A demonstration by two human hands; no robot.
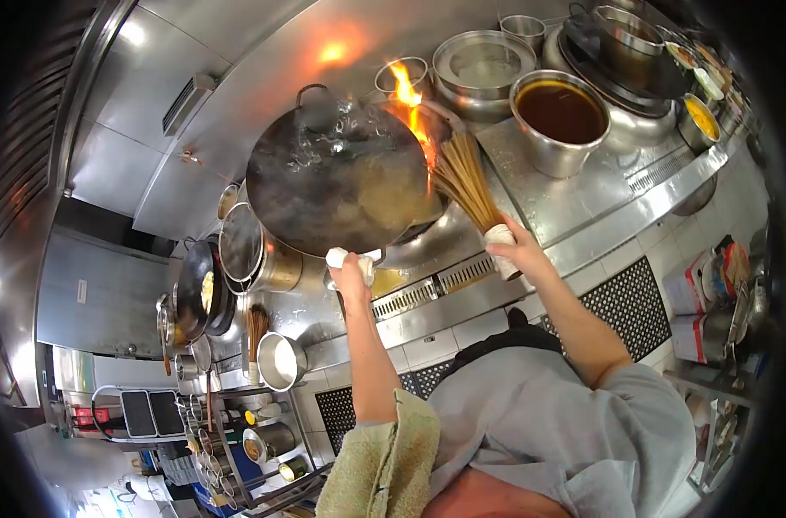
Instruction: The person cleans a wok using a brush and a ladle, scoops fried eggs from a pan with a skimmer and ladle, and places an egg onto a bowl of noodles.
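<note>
A large dark wok (324,186) is tilted over the stove, with steam and splashing water inside it. My left hand (351,278) is closed around a white cloth (338,257) at the wok's near handle. Flames (413,108) rise at the wok's right edge. My right hand (521,246) grips a bamboo brush (467,183) by its white-wrapped handle, its bristles up and to the left, close to the wok's right rim and the fire.
A pot of dark brown liquid (561,119) stands right of the burner, with a wide steel pot (484,69) behind it. Left are a strainer (241,246), a smaller wok (194,289), a second brush (256,332) and a saucepan (282,361). Perforated mats (626,306) lie on the floor.
</note>
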